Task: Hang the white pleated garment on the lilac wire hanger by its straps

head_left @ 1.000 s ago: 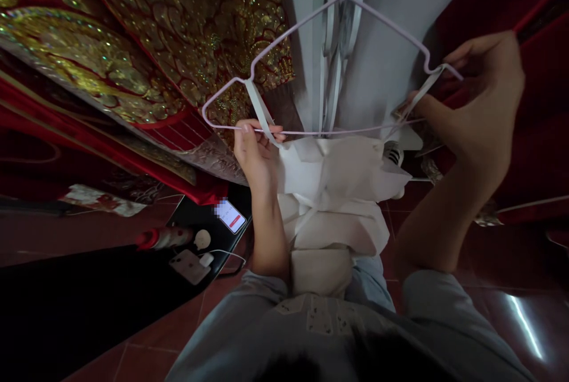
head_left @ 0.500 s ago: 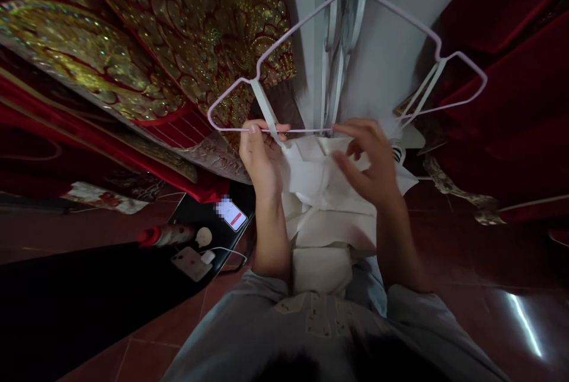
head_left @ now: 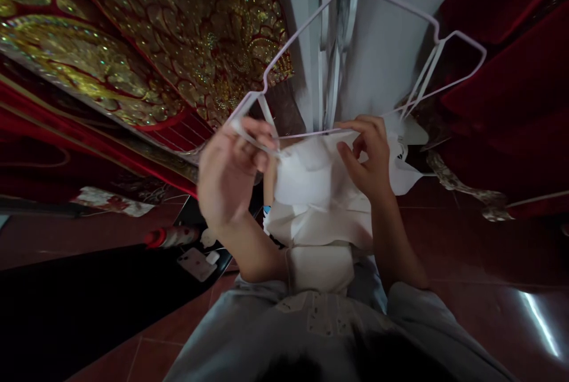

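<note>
A pale pink clothes hanger (head_left: 306,21) hangs in front of me, its lower bar slightly tilted. White straps loop over both of its ends, and a white garment (head_left: 306,177) hangs below. My left hand (head_left: 229,171), blurred by motion, is at the hanger's left end. Its fingers are curled, with a white strap (head_left: 253,137) running across them. My right hand (head_left: 371,159) is at the lower bar, the index finger lying along it. The right thumb is apart from that finger, over the garment. The right strap (head_left: 424,82) is looped round the hanger's right end.
Red and gold sequinned clothing (head_left: 178,44) fills the left side. Dark red cloth (head_left: 511,103) hangs at the right. A black surface (head_left: 89,299) at lower left bears a phone (head_left: 198,264), a white charger and a red-topped bottle (head_left: 171,236). A metal frame (head_left: 331,73) stands behind the hanger.
My left hand has left the hanger's lower bar and moved left, taking the strap with it. The hanger's left side has shifted and tilted. My right hand has stayed nearly in place.
</note>
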`<state>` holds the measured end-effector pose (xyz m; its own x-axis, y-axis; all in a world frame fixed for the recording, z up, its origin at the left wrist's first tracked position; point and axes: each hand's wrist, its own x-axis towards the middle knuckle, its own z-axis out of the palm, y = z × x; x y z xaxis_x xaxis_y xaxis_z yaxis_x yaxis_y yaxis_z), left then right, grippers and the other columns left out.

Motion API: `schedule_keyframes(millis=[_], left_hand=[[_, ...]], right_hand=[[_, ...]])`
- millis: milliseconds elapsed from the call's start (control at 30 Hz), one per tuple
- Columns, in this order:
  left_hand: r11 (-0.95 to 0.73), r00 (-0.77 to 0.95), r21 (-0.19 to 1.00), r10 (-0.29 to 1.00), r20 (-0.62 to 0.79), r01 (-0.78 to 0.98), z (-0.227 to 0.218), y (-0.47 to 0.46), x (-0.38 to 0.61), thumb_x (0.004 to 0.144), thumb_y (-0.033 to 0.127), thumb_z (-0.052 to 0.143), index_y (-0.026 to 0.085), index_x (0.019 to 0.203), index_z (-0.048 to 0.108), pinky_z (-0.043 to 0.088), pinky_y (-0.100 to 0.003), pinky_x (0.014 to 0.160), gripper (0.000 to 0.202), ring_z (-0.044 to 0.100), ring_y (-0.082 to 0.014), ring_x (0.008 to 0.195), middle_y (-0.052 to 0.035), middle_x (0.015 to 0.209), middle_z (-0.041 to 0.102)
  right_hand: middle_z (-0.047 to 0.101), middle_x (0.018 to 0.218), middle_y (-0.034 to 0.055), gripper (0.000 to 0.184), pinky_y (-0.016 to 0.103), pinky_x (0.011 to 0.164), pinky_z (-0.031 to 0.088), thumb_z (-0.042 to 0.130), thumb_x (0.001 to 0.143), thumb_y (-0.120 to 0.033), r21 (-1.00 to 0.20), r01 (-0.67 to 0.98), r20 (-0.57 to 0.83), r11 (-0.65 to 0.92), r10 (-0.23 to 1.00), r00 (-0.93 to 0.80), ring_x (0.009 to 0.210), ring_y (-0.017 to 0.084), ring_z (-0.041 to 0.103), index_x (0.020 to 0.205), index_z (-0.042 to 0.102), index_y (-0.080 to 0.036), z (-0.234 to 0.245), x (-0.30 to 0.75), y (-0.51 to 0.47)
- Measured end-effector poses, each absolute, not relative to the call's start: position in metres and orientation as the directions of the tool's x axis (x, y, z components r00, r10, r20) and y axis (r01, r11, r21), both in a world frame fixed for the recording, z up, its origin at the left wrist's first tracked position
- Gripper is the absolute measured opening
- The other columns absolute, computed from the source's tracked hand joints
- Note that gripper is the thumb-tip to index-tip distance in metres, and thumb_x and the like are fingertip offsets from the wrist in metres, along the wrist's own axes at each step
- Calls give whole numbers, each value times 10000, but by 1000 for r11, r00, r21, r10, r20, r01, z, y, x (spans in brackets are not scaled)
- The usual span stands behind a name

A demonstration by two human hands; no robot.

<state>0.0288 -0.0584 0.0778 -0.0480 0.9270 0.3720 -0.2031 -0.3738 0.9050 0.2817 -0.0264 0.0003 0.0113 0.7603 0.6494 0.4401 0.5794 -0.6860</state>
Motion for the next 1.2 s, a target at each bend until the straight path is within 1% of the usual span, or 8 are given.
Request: schedule_keyframes(millis=[100, 200, 367, 533, 767, 900, 1033, 1200], left_hand=[[-490, -466, 843, 812, 351, -220, 73, -46, 16, 1100, 578, 646, 279, 1221, 814, 584, -365, 771, 364, 660, -364, 1464, -58, 1485, 771], [-476, -643, 866, 714, 277, -155, 55, -36, 11, 1174, 310, 546, 237, 1176, 833, 517, -337, 740, 296, 665, -332, 1470, -54, 1382, 821], [-426, -411, 860, 863, 294, -280, 37, -38, 36, 997, 387, 854, 233, 1165, 783, 544, -287, 700, 239, 810, -251, 1088, -76, 1165, 863], [-488, -437, 745, 851, 291, -454, 36, -34, 60, 1007, 321, 789, 232, 1120, 705, 489, -232, 607, 166, 811, -229, 1029, -83, 1063, 852], [-486, -443, 747, 850, 285, -454, 32, -29, 61, 1001, 381, 811, 258, 1054, 690, 419, -221, 500, 180, 797, -228, 918, -51, 883, 770], [-505, -498, 729, 828, 258, -462, 23, -25, 66, 1033, 458, 780, 246, 1064, 682, 502, -206, 592, 235, 802, -226, 1073, -75, 1059, 812], [-451, -514, 775, 836, 193, -442, 16, -22, 80, 1071, 542, 703, 255, 1186, 682, 595, -226, 766, 310, 716, -263, 1379, -112, 1353, 790], [-411, -439, 799, 874, 207, -440, 22, -28, 101, 1065, 631, 687, 244, 1174, 690, 603, -234, 765, 402, 760, -267, 1308, -112, 1257, 819]], right_hand=[[672, 1257, 69, 264, 339, 626, 533, 656, 1044, -349, -681, 417, 665, 602, 747, 7, 740, 132, 595, 1300, 718, -321, 1, 280, -30], [676, 1280, 70, 286, 334, 629, 534, 666, 1029, -316, -692, 407, 654, 596, 756, 4, 747, 128, 599, 1311, 714, -319, 1, 278, -32], [688, 1299, 83, 329, 346, 657, 566, 685, 1013, -329, -686, 411, 659, 601, 752, 1, 804, 151, 642, 1340, 721, -329, 2, 277, -37], [695, 1429, 75, 361, 360, 679, 586, 730, 998, -393, -709, 378, 635, 595, 772, -26, 798, 148, 637, 1358, 746, -366, 14, 288, -42], [734, 1166, 25, 307, 255, 546, 425, 829, 796, -251, -837, 119, 478, 534, 607, 634, 624, 71, 508, 1096, 769, -273, 6, 318, -21], [706, 825, -30, 140, 250, 516, 422, 805, 804, -254, -910, -19, 345, 415, 781, 520, 528, 72, 513, 935, 760, -237, 6, 315, -16], [695, 692, -55, 111, 249, 498, 418, 812, 864, -326, -895, -14, 369, 446, 756, 541, 496, 91, 530, 871, 737, -245, 9, 301, -23], [711, 676, -51, 123, 248, 472, 430, 823, 883, -318, -892, 51, 385, 449, 698, 604, 498, 112, 576, 909, 727, -246, 5, 299, -29]])
